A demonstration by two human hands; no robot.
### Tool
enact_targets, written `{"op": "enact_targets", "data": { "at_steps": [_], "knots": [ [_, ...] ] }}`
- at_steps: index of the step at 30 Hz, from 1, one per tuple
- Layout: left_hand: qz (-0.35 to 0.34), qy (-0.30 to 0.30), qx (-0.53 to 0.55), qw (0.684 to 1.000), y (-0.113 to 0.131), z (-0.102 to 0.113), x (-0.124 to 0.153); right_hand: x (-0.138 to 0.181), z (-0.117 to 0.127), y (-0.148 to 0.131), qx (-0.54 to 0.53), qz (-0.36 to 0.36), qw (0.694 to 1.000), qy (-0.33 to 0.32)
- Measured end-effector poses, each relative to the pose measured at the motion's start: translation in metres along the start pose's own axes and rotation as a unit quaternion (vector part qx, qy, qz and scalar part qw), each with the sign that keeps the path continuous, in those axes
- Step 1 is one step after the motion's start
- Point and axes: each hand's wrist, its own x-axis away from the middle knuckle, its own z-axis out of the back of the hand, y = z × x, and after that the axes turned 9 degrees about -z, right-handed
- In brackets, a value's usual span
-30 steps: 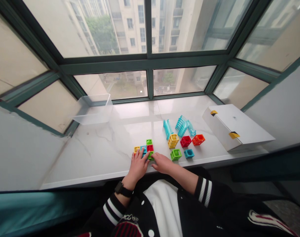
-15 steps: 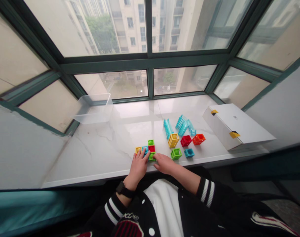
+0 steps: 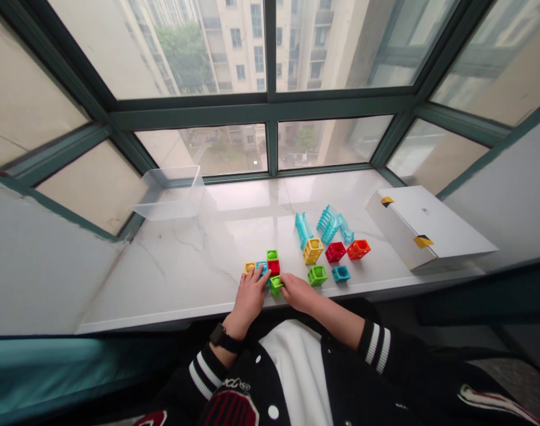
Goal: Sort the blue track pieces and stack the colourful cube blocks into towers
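A cluster of coloured toy blocks stands near the front edge of the sill: a yellow block (image 3: pixel 249 268), a blue block (image 3: pixel 262 265), a red block (image 3: pixel 274 267) and a green block (image 3: pixel 272 255) behind it. My left hand (image 3: pixel 249 293) holds the cluster from above, fingers over the yellow and blue blocks, a fingertip at the red one. At the front, a second green block (image 3: pixel 276 286) sits slightly askew from the red block. My right hand (image 3: pixel 296 292) grips its right side with thumb and fingers; the thumb is partly hidden.
To the right stand loose blocks: yellow (image 3: pixel 313 251), red (image 3: pixel 336 252), orange (image 3: pixel 359 249), green (image 3: pixel 317 275) and blue (image 3: pixel 341 273). Behind them lie clear blue track pieces (image 3: pixel 328 223). A white box (image 3: pixel 430 228) is at right, a clear plastic bin (image 3: pixel 170 192) at back left.
The front green block has shifted slightly toward me and turned away from the red block, with my right hand on it. My left hand stays on the cluster.
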Motion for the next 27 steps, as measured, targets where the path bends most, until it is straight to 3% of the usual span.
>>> {"op": "enact_targets", "data": {
  "at_steps": [6,10,15,20,27],
  "knots": [
    [-0.009,0.042,0.008,0.999,0.005,0.007,0.001,0.010,0.012,-0.009,-0.088,0.042,0.993,0.067],
    [-0.020,0.057,0.021,0.998,0.007,0.013,0.003,0.013,0.024,-0.014,-0.202,0.082,0.969,0.120],
    [-0.056,0.145,0.164,0.974,0.016,0.032,0.002,0.018,0.040,-0.019,-0.289,0.128,0.931,0.182],
    [-0.084,0.222,0.290,0.927,0.035,0.052,0.000,0.023,0.046,-0.023,-0.271,0.147,0.928,0.211],
    [-0.089,0.257,0.305,0.913,0.040,0.052,-0.001,0.029,0.044,-0.023,-0.190,0.179,0.947,0.184]
  ]
}}
